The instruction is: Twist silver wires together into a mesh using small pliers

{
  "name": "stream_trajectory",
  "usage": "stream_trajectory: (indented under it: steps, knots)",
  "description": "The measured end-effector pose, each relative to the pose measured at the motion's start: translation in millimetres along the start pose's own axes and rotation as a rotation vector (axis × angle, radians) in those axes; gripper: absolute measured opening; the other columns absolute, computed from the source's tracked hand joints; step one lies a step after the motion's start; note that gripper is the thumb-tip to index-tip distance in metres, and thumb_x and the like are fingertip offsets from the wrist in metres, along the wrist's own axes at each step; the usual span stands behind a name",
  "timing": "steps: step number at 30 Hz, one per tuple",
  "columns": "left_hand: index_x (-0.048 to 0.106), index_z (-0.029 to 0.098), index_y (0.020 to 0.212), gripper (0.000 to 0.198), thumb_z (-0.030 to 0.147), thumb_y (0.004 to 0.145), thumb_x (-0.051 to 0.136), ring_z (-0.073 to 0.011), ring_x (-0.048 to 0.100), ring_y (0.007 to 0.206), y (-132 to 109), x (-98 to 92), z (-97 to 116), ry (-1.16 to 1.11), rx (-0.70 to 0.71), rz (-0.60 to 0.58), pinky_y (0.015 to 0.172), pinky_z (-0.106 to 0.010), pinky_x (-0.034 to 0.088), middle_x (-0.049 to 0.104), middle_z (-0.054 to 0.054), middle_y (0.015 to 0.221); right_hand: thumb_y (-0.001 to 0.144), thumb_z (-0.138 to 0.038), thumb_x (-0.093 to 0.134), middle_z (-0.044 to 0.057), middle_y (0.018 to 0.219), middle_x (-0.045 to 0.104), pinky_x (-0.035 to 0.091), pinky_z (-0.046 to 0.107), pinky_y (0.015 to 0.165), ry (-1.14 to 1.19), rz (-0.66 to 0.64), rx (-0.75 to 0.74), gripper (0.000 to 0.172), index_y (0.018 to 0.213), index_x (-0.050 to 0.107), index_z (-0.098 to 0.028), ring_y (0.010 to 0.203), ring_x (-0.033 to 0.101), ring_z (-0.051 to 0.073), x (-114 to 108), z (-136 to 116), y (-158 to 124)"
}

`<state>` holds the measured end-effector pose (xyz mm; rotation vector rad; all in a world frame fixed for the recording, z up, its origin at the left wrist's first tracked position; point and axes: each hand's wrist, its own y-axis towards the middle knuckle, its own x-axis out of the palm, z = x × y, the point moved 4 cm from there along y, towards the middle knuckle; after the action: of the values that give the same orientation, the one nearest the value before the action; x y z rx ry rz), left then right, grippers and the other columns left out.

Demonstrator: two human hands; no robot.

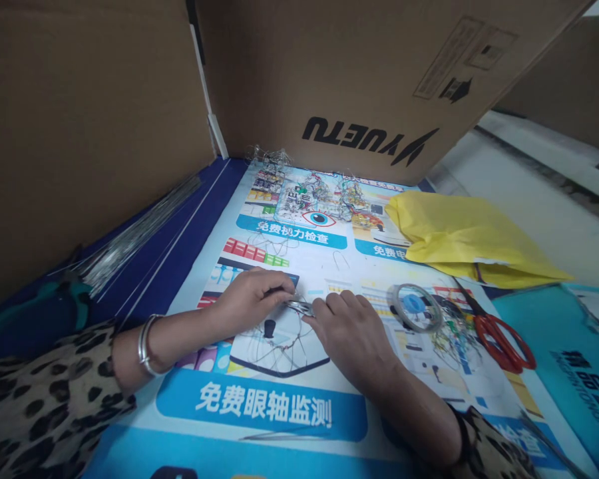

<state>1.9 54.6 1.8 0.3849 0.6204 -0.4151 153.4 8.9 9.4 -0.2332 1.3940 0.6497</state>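
Observation:
My left hand [252, 298] is closed in a pinch on one end of a short bunch of silver wire [300, 306]. The other end sits between the thumb and fingers of my right hand [352, 336], which is closed too. Below my hands, thin bent wires [279, 347] spread out in a loose, rounded web over the printed sheet [309, 266]. Whether this web is joined to the wire between my fingers, I cannot tell.
Tangled wire pieces [324, 193] lie at the back. A bundle of straight wires [134, 233] and teal-handled pliers [74, 293] are at left. To the right are a clear tape roll [415, 307], red-handled scissors [504, 340] and a yellow bag [469, 233]. Cardboard [299, 73] stands behind.

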Motion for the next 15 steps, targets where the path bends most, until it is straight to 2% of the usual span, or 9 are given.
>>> stream_trajectory:
  steps: [8,15]
  knots:
    - [0.061,0.017,0.077,0.011,0.014,0.082,0.052,-0.0095,0.057,0.07,-0.7,3.8,-5.8,-0.131,-0.031,-0.031,0.065,-0.019,0.041,0.063,0.003,0.074,0.086,-0.032,0.051,0.003,0.072,0.055,0.023,0.032,0.062,-0.032,0.008,-0.001,0.015,0.08,0.058,-0.019,0.071,0.044,0.019,-0.4,-1.8,-1.8]
    - [0.06,0.017,0.074,0.011,0.013,0.081,0.052,-0.0096,0.056,0.071,0.7,3.1,-5.5,-0.148,-0.033,-0.033,0.066,-0.019,0.04,0.062,0.003,0.074,0.085,-0.03,0.052,0.002,0.07,0.055,0.022,0.032,0.062,-0.016,-0.01,-0.019,0.013,0.079,0.057,-0.02,0.069,0.044,0.018,-1.0,-1.1,0.1]
